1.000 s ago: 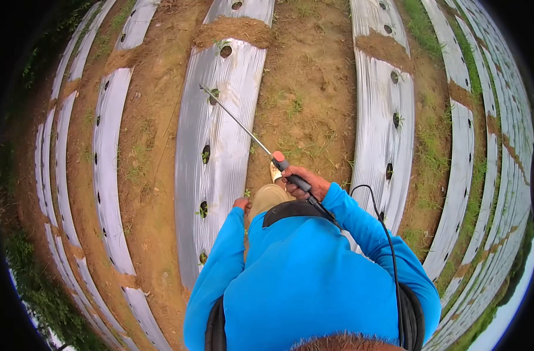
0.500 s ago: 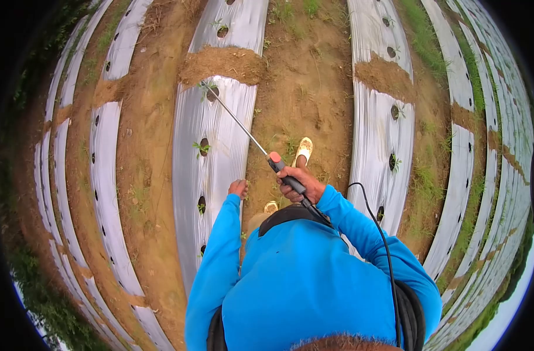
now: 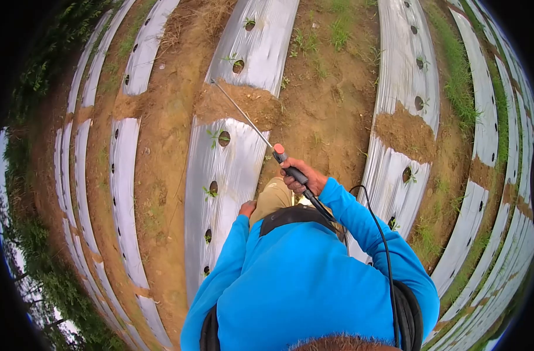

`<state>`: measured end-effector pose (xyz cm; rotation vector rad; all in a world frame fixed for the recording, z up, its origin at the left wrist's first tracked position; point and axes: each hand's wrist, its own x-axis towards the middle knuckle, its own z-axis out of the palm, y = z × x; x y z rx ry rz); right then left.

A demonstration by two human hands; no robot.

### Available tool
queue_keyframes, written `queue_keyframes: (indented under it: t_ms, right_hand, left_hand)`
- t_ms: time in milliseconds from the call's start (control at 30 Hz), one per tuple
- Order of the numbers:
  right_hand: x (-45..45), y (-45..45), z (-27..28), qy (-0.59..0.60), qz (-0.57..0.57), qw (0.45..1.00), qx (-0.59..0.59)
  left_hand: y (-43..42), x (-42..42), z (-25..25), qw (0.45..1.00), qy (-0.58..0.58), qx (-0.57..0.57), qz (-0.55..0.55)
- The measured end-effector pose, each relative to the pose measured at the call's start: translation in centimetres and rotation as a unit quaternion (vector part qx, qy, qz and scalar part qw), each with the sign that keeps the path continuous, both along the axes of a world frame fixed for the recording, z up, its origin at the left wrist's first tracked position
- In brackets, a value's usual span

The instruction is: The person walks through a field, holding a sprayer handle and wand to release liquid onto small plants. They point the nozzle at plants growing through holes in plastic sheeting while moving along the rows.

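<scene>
My right hand is wrapped round the black handle of a spray wand with a red cap on top. The thin metal tube points up and left, its tip over the soil strip between two sheets of silver plastic mulch. Small green seedlings grow by round holes in the plastic. My left hand hangs low beside my thigh, near the mulch edge; its fingers are mostly hidden. A black hose runs from the waist over my right arm.
Parallel mulch rows lie on both sides, such as the right row. Brown soil paths with weeds and grass run between them. Trees stand at the far left. Dark straps cross my shoulders.
The ground has shifted downward in view, bringing the soil strip under the wand tip. My left hand moved forward, then back beside my thigh. My right hand keeps its hold.
</scene>
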<state>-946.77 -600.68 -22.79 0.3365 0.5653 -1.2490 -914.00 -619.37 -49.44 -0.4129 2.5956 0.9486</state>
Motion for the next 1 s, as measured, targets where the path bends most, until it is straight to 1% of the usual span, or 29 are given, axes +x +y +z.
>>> queue_keyframes:
  t_ms: [33,67,100,133,200,233,300,333,400,433,467,533,567,600,633,667,700,733,800,833,867,900,933,967,1000]
  right_hand:
    - [-2.2,-1.0,-0.5,0.011,0.004,1.000,0.001]
    - [-4.2,-1.8,-0.4,0.011,0.007,1.000,0.003]
    - [-6.6,-2.6,0.0,0.038,0.002,0.999,0.012]
    - [-8.6,-3.4,-0.1,0.063,-0.006,0.998,0.022]
    - [-11.8,-4.3,-0.9,0.055,-0.004,0.998,0.021]
    - [-14.7,-5.0,-1.0,0.062,0.006,0.998,0.012]
    - [-17.5,-5.5,-0.2,0.041,0.010,0.999,0.031]
    - [-20.0,-6.3,0.6,0.036,0.013,0.999,0.033]
    - [-23.9,-6.9,2.2,0.023,0.015,0.999,0.036]
    - [-25.7,-7.1,2.4,0.002,0.003,1.000,0.023]
    - [-27.3,-7.4,2.6,-0.021,-0.009,1.000,0.007]
    - [-30.9,-8.5,3.3,-0.020,-0.015,1.000,0.015]
    - [-32.7,-9.2,3.3,0.015,-0.016,0.999,0.034]
    - [-34.7,-10.0,3.2,0.051,-0.018,0.997,0.053]
    - [-36.8,-10.6,3.1,0.048,-0.023,0.997,0.049]
    - [-38.8,-11.3,3.0,0.081,-0.028,0.995,0.052]
    - [-40.7,-11.7,2.7,0.113,-0.035,0.991,0.055]
    - [-42.8,-11.9,2.3,0.109,-0.041,0.992,0.053]
    - [-47.9,-11.7,1.2,0.106,-0.053,0.992,0.034]
    - [-50.7,-11.4,0.2,0.086,-0.043,0.995,0.028]
    - [-53.8,-10.9,-0.8,0.086,-0.044,0.995,0.019]
    - [-56.8,-10.4,-1.7,0.042,-0.022,0.999,-0.001]
    - [-60.3,-9.8,-2.7,0.004,0.001,1.000,-0.021]
    - [-63.4,-9.3,-3.9,-0.005,0.009,1.000,-0.027]
    - [-66.2,-8.5,-4.3,-0.009,0.008,0.999,-0.029]
  left_hand:
    - [0.0,-4.0,2.6,0.969,-0.089,0.128,0.191]
    - [-0.1,-8.0,5.2,0.878,-0.171,0.250,0.370]
    - [-0.4,-11.8,7.1,0.811,-0.215,0.296,0.457]
    - [-1.2,-14.3,7.0,0.811,-0.216,0.299,0.455]
    - [-2.5,-18.0,6.5,0.768,-0.164,0.371,0.495]
    - [-3.8,-21.5,5.5,0.767,-0.160,0.382,0.490]
    - [-5.8,-23.9,4.7,0.747,-0.260,0.343,0.507]
    - [-7.2,-26.5,4.2,0.746,-0.255,0.351,0.505]
    - [-9.7,-31.5,3.3,0.755,-0.334,0.319,0.466]
    - [-10.7,-33.9,3.3,0.774,-0.294,0.331,0.453]
    - [-11.4,-36.6,3.2,0.773,-0.296,0.331,0.452]
    - [-12.9,-43.3,5.2,0.788,-0.253,0.334,0.450]
    - [-13.3,-46.0,5.8,0.791,-0.255,0.329,0.449]
    - [-13.7,-48.7,5.6,0.799,-0.218,0.333,0.451]
    - [-14.2,-51.1,5.5,0.806,-0.183,0.336,0.452]
    - [-14.6,-53.1,5.4,0.809,-0.187,0.329,0.450]
    - [-14.8,-55.0,4.7,0.800,-0.188,0.352,0.449]
    - [-15.0,-57.4,4.0,0.790,-0.186,0.377,0.447]
    - [-14.8,-61.7,3.0,0.788,-0.209,0.353,0.459]
    - [-14.5,-63.3,2.8,0.781,-0.230,0.332,0.476]
    - [-14.6,-64.6,1.3,0.774,-0.240,0.347,0.472]
    - [-14.4,-65.8,0.4,0.766,-0.249,0.362,0.469]
    - [-13.6,-68.1,1.0,0.782,-0.263,0.311,0.471]
    - [-12.4,-70.5,1.7,0.795,-0.278,0.261,0.472]
    - [-11.8,-70.3,-0.4,0.767,-0.300,0.285,0.490]
